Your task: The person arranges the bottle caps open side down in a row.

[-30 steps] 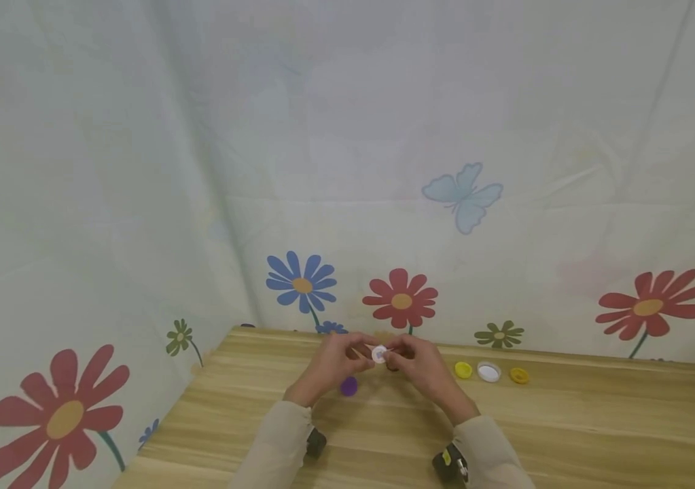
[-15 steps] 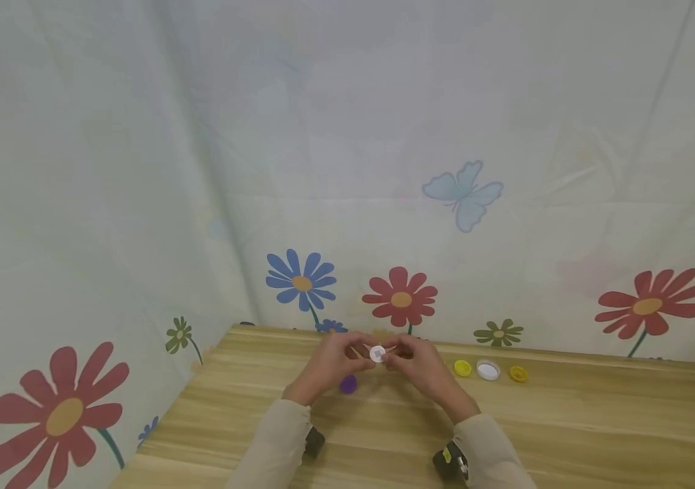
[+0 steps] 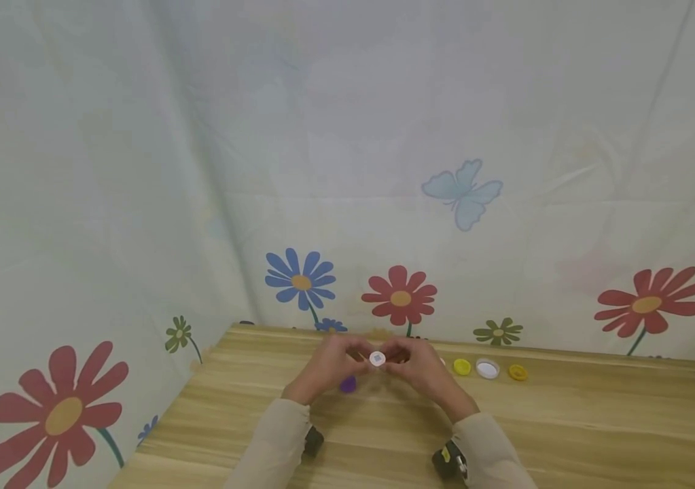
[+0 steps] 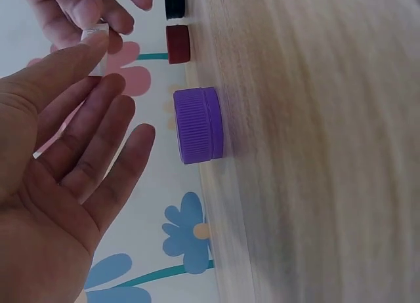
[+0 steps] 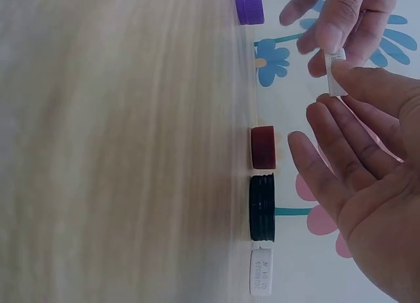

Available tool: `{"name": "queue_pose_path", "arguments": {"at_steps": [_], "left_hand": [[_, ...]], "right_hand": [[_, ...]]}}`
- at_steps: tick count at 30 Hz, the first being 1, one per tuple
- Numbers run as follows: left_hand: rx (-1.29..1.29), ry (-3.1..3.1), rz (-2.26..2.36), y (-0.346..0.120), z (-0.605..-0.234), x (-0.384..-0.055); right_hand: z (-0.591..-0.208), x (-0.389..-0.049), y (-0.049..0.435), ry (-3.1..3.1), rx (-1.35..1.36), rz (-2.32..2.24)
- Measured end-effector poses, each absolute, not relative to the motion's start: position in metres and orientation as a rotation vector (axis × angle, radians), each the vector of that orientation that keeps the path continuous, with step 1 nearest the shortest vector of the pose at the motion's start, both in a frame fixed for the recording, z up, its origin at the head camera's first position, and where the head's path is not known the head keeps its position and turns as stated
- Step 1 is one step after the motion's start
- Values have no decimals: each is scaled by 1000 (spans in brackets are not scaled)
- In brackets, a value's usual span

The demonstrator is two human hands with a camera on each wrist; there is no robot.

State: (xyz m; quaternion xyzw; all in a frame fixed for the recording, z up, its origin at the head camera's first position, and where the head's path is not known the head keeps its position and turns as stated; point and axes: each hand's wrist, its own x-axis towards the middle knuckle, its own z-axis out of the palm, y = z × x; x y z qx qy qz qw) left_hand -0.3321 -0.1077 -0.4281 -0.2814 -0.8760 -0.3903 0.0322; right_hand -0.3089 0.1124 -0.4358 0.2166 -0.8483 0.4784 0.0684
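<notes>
A small white bottle cap (image 3: 377, 358) with a grey square mark on its face is held above the table between both hands. My left hand (image 3: 331, 363) pinches its left edge between thumb and fingers, and my right hand (image 3: 417, 363) pinches the opposite edge. Seen edge-on in the right wrist view, the white cap (image 5: 335, 73) carries small print on its side. The other fingers of both hands spread loosely. On the table below the left hand stands a ribbed purple cap (image 4: 198, 126), apart from it.
Behind the right hand stand a dark red cap (image 5: 264, 147), a black cap (image 5: 262, 208) and a white cap with a printed date (image 5: 261, 272). Farther right lie a yellow cap (image 3: 461, 367), a white round lid (image 3: 487, 369) and an orange-yellow cap (image 3: 518, 373). A flowered cloth hangs behind the table.
The white cap has dropped slightly and turned between the fingers, its grey mark now tilted. The right fingertips have shifted to its edge. The caps on the table stay in place.
</notes>
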Motion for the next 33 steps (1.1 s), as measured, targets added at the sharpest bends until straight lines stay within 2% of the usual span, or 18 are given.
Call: {"name": "queue_pose_path", "arguments": {"at_steps": [10, 21, 33], "left_hand": [[-982, -2665, -1213, -110, -429, -335], [-943, -2748, -1164, -113, -435, -335], [-968, -2792, -1209, -112, -441, -337]], "right_hand": [[-437, -309, 111, -2592, 690, 1447], [-441, -305, 102, -2680, 604, 1451], [-449, -307, 101, -2652, 718, 1415]]}}
